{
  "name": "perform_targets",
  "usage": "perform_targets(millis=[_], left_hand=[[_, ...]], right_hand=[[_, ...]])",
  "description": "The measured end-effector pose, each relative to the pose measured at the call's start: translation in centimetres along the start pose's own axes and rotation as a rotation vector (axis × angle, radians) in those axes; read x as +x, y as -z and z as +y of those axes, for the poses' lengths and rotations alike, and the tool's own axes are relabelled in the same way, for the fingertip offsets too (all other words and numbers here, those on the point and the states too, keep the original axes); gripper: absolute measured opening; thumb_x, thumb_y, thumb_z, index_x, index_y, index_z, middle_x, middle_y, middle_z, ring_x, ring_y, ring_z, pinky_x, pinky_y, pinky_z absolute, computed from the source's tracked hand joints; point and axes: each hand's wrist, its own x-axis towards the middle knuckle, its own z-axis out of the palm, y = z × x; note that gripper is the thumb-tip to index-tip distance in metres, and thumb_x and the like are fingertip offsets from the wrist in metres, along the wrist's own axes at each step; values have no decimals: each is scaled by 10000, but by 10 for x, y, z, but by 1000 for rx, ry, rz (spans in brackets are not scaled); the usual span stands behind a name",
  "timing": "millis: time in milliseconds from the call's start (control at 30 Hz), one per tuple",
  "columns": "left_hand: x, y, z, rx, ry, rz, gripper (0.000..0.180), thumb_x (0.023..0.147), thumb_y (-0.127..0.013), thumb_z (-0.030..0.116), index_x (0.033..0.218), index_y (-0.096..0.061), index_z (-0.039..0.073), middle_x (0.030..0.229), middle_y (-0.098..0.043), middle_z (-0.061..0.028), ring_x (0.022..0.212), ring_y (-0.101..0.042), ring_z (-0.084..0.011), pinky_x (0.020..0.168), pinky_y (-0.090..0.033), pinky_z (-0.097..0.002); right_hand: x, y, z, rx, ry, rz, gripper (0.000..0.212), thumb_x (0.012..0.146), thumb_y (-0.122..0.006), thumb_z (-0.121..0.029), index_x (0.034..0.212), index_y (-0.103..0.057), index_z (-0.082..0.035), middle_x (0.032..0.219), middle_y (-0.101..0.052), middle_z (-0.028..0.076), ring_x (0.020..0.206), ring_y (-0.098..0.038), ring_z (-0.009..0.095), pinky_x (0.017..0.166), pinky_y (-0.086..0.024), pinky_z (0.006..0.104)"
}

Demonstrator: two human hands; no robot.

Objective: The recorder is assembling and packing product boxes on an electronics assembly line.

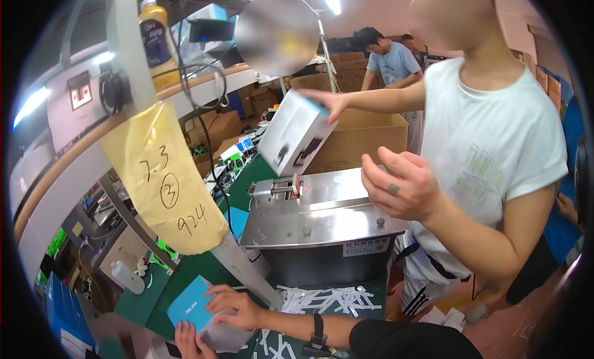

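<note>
A small carton (189,304), blue on top with a pale side, sits at the lower left of the green table (139,306). My right hand (237,307) curls its fingers over the carton's upper edge from the right. My left hand (190,341) presses against its near side, partly cut off by the lower border. Both hands grip the carton, and its underside is hidden. Loose white strips (334,299) of paper or plastic lie right of my hands, some beside my forearm.
A steel-topped machine (309,226) stands beyond my right forearm. A co-worker in a white shirt (489,124) tilts a larger white box (294,133) above it, near an open brown carton (365,139). A slanted post (247,269) with a yellow paper (167,179) rises close by my hands.
</note>
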Motion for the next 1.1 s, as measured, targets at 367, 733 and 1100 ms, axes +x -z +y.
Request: perform_targets(millis=[367,733,1100], left_hand=[[25,-5,22,-224,322,-30,307,825,-716,44,1130,-729,72,1196,-703,-155,1229,-619,-330,1042,-495,-426],[-123,189,183,644,895,-717,1029,748,-763,584,1489,-390,-25,1268,-563,-209,1122,-555,-353,841,-512,-445],[-192,204,173,444,831,-399,484,842,-760,316,1130,-645,-57,951,-605,-178,905,-603,-333,812,-493,-405]], right_hand=[[-8,-7,33,-159,-34,231,28,926,-646,-41,937,-621,-47,1046,-693,142,1168,-601,330,1035,-447,481],[6,-12,52,-274,150,231,128,977,-469,-5,1060,-555,41,1187,-613,217,1189,-578,417,1035,-439,504],[72,-166,-89,-540,234,-309,378,702,-758,-106,1065,-677,-40,1318,-520,252,1257,-466,438,1067,-389,534]])
